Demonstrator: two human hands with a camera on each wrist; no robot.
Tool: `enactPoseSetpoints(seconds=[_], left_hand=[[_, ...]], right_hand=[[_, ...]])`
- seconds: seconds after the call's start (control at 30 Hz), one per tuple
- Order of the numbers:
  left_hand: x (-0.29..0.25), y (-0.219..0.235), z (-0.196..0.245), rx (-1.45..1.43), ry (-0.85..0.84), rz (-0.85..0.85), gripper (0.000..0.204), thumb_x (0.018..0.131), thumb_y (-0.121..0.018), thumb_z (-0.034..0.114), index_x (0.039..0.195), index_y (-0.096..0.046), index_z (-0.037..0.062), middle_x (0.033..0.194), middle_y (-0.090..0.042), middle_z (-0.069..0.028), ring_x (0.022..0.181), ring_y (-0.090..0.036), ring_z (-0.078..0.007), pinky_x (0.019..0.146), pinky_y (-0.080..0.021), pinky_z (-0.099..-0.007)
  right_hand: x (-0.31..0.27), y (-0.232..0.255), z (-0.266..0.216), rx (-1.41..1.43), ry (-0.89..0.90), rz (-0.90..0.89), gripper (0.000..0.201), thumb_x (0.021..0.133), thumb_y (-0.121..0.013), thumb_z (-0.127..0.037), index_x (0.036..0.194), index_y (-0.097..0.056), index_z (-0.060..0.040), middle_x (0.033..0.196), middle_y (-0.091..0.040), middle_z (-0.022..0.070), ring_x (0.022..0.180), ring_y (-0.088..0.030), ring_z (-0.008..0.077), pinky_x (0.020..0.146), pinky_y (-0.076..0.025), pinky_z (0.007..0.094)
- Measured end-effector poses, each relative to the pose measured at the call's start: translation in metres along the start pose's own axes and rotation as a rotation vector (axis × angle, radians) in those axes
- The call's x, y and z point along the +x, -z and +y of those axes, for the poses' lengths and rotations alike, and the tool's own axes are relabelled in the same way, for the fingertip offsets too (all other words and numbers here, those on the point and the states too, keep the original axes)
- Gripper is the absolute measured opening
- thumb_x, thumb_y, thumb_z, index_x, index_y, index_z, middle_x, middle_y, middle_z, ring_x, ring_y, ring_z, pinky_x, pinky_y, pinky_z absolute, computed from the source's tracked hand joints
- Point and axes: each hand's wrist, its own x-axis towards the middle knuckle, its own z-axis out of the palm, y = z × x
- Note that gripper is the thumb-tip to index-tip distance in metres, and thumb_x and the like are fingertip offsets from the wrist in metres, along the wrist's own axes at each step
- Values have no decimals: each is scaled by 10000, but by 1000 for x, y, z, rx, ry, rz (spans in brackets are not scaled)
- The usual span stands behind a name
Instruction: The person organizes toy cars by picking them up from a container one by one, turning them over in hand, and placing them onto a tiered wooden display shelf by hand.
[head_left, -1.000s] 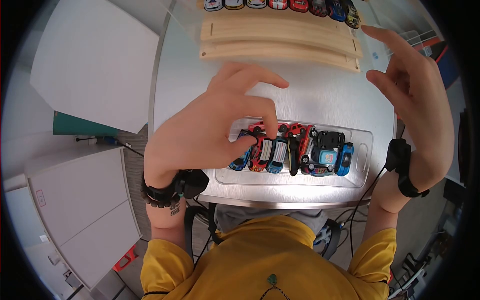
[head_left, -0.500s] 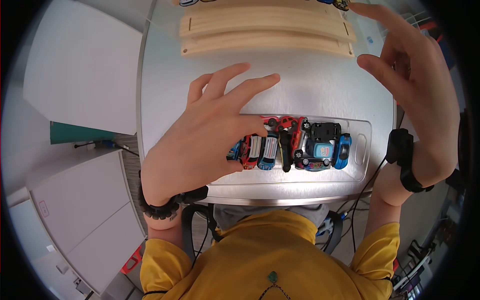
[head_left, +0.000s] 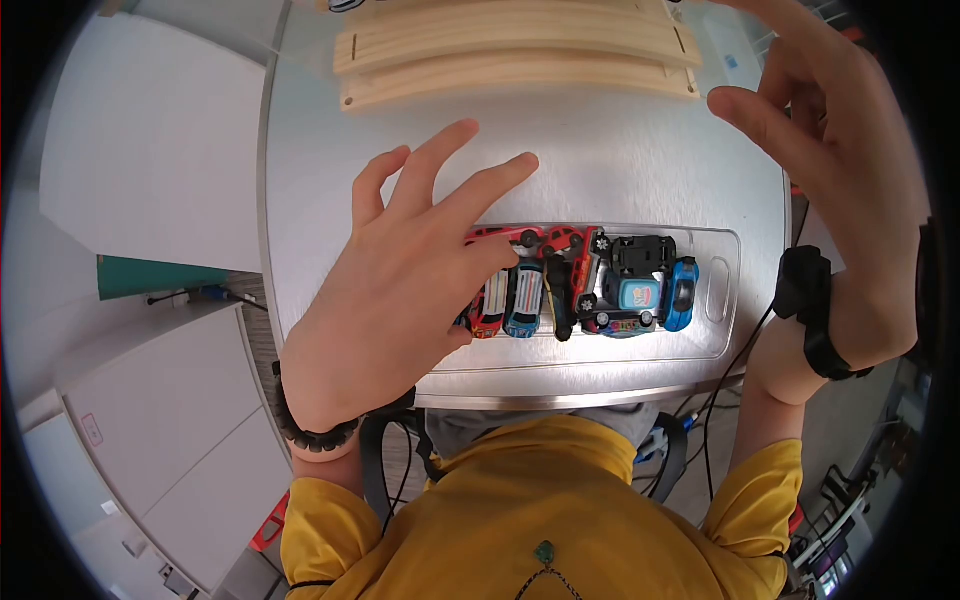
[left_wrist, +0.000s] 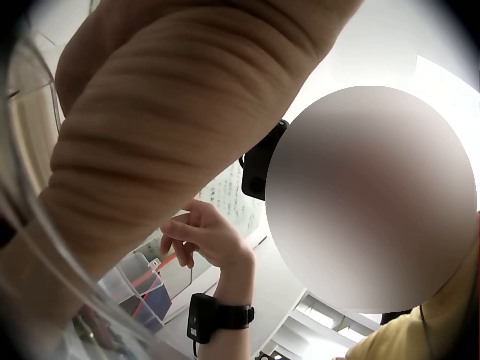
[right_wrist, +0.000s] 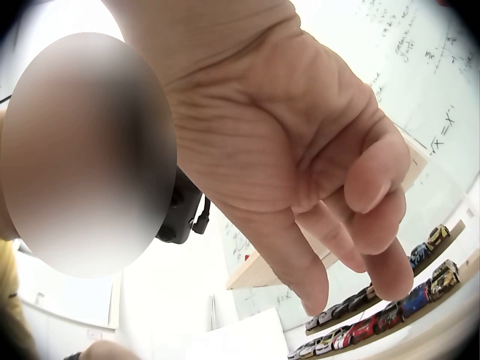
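Note:
My left hand is over the left end of a clear plastic tray of toy cars, its thumb and index finger apart and the other fingers spread. The thumb and index tips border a red toy car with a striped roof. A blue striped car lies beside it. The leftmost car is mostly hidden under the hand. My right hand is raised at the right, thumb and index finger apart, holding nothing. The right wrist view shows its other fingers loosely bent.
More cars fill the tray, including an upside-down black one and a blue one at the right. A stepped wooden rack stands at the back, with rows of toy cars. The metal table's front edge faces my body.
My left hand has moved left over the tray, its thumb and index finger spreading wider. The head view has shifted, so the rack sits higher in frame. The right hand stays raised.

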Motion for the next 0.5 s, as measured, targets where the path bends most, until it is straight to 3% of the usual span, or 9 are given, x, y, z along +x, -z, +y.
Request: enactPoseSetpoints(seconds=[0.1, 0.13, 0.17, 0.2, 0.23, 0.37, 0.4, 0.5], left_hand=[[0, 0, 1, 13, 7, -17, 470, 515, -922, 66, 957, -777, 132, 1609, -458, -16, 1552, -256, -373, 1199, -219, -603], [0, 0, 2, 30, 11, -31, 461, 519, -920, 68, 951, -772, 131, 1608, -458, -14, 1552, -257, -372, 1199, -222, -602], [0, 0, 2, 47, 15, -44, 452, 524, -918, 70, 946, -766, 130, 1607, -459, -12, 1551, -259, -371, 1199, -226, -602], [0, 0, 3, 47, 14, -45, 452, 524, -918, 70, 946, -766, 130, 1607, -459, -12, 1551, -259, -371, 1199, -226, -602], [1, -1, 3, 51, 18, -43, 441, 532, -917, 77, 942, -762, 129, 1605, -461, -8, 1549, -263, -370, 1199, -223, -599], [2, 0, 4, 79, 25, -50, 413, 554, -913, 100, 935, -757, 130, 1596, -472, 1, 1543, -276, -362, 1199, -213, -586], [1, 0, 5, 78, 22, -51, 413, 554, -913, 100, 935, -757, 130, 1596, -472, 1, 1543, -276, -362, 1199, -213, -586], [2, 1, 5, 66, 19, -57, 400, 569, -917, 110, 934, -756, 132, 1583, -483, 3, 1541, -282, -356, 1197, -212, -578]], right_hand=[[-3, 0, 9, 0, -2, 0, 626, 870, -799, -29, 1456, -614, -149, 676, -492, -4, 525, -378, 58, 482, -289, 267], [10, -5, -33, -1, -2, 0, 627, 869, -799, -29, 1456, -614, -149, 677, -492, -3, 525, -378, 57, 482, -290, 267], [-21, 7, 59, -1, -2, 0, 628, 868, -800, -29, 1456, -614, -149, 678, -493, -3, 526, -378, 57, 482, -290, 267], [-20, 7, 57, -2, -2, 0, 628, 868, -800, -29, 1456, -614, -149, 678, -494, -3, 526, -379, 57, 482, -291, 267], [9, -4, -35, -3, -2, 1, 629, 867, -801, -29, 1456, -614, -149, 679, -495, -3, 526, -379, 57, 482, -291, 266], [9, -4, -38, -7, -7, 1, 632, 865, -802, -30, 1456, -614, -150, 682, -498, -3, 526, -380, 57, 482, -293, 265], [17, -8, -99, -8, -9, 1, 632, 865, -803, -30, 1456, -614, -150, 683, -499, -3, 526, -380, 57, 482, -294, 265], [24, -9, -109, -13, -12, 1, 634, 863, -804, -30, 1456, -614, -151, 685, -501, -3, 526, -381, 57, 482, -295, 264]])
